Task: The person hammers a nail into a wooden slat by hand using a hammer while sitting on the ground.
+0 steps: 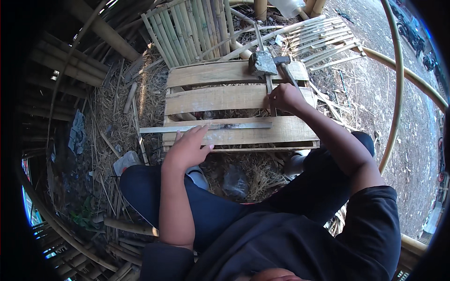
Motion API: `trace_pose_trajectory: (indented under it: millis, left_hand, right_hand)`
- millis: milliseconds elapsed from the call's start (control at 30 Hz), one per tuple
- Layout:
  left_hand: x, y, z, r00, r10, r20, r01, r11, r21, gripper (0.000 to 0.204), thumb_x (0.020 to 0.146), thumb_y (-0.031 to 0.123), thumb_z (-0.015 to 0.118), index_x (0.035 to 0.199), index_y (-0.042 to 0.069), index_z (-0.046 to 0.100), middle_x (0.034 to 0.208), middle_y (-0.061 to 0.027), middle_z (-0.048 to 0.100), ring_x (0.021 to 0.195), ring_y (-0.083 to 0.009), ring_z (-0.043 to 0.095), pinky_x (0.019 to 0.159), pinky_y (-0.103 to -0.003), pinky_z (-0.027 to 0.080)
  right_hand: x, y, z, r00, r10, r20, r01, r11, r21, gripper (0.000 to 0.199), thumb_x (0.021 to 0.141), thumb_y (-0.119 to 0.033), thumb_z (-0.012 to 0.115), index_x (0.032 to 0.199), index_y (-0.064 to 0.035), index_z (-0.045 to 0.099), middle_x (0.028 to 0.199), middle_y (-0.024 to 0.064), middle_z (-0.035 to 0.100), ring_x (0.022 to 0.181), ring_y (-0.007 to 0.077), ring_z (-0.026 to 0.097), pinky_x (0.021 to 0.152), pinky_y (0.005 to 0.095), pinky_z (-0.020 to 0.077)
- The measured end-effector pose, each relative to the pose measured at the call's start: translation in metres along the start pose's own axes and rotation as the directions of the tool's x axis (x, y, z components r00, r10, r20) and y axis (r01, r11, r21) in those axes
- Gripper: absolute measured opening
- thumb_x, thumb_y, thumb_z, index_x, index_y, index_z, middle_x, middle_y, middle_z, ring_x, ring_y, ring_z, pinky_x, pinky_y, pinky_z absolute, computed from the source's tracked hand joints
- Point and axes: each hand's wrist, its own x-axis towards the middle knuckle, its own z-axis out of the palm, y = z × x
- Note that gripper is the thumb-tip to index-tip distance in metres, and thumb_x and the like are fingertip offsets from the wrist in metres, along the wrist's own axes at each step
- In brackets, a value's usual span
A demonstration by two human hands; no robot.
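Note:
My left hand [188, 146] lies with its fingers stretched over a long, pale flat strip [239, 126], which has a dark stain near its middle. The strip runs crosswise over the nearest board of a low wooden slatted bench [201, 99]. My right hand [287, 99] is closed, its fingertips at a second narrow strip [269, 84] that points away from me. A rough grey stone block [262, 63] sits on this second strip at the far edge. Beside the stone rests a hammer [284, 62], its handle slanting toward my right hand.
Behind the bench stands a panel of upright bamboo slats [192, 33], with a slatted bamboo rack [323, 40] to its right. Bent bamboo poles [398, 79] rise at the right. Dry straw and scraps [126, 103] cover the ground, and a clear plastic bag [235, 181] lies between my legs.

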Motion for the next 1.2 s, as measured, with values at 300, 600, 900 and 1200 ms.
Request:
trace_pose_trajectory:
  millis: [300,600,900,1200]
  left_hand:
    - [-0.037,0.029,-0.004,0.996,0.034,0.078,-0.02,0.985,-0.169,0.071,0.097,0.034,0.068,0.156,0.007,0.04,0.155,-0.0229,0.047,0.144,-0.036,0.045,0.12,-0.04,0.036]
    - [-0.045,0.02,0.004,0.995,0.092,0.046,-0.083,0.983,-0.166,0.071,0.097,0.034,0.068,0.156,0.005,0.04,0.153,-0.0256,0.048,0.142,-0.0383,0.047,0.117,-0.04,0.038]
    - [-0.069,0.001,0.006,0.998,0.058,-0.011,-0.059,0.98,-0.19,0.07,0.097,0.029,0.068,0.156,0.005,0.039,0.152,-0.0246,0.049,0.141,-0.0385,0.048,0.117,-0.041,0.038]
    - [-0.084,-0.007,0.019,0.999,0.036,0.005,-0.035,0.984,-0.175,0.073,0.096,0.033,0.069,0.156,0.005,0.039,0.153,-0.0244,0.048,0.142,-0.0378,0.046,0.117,-0.042,0.038]
  right_hand:
    - [-0.006,-0.001,0.005,0.99,-0.065,-0.124,0.056,0.995,-0.077,0.032,0.083,-0.038,0.077,0.108,-0.0177,0.08,0.098,0.0128,0.076,0.089,0.0308,0.074,0.082,0.0435,0.0583]
    - [-0.011,-0.03,-0.009,0.99,-0.03,-0.135,0.023,0.998,-0.053,0.038,0.093,-0.049,0.068,0.114,-0.0198,0.078,0.079,0.0064,0.077,0.08,0.0277,0.074,0.077,0.0402,0.0593]
    - [-0.011,-0.06,-0.025,0.963,-0.127,-0.238,0.061,0.962,-0.266,0.045,0.094,-0.057,0.065,0.102,-0.0144,0.078,0.077,0.0092,0.074,0.081,0.0292,0.074,0.079,0.0418,0.0586]
    - [-0.096,-0.168,0.06,0.667,-0.266,0.696,0.432,0.899,-0.071,0.047,0.093,-0.051,0.064,0.095,-0.0066,0.079,0.09,0.0194,0.074,0.091,0.037,0.072,0.085,0.048,0.0566]
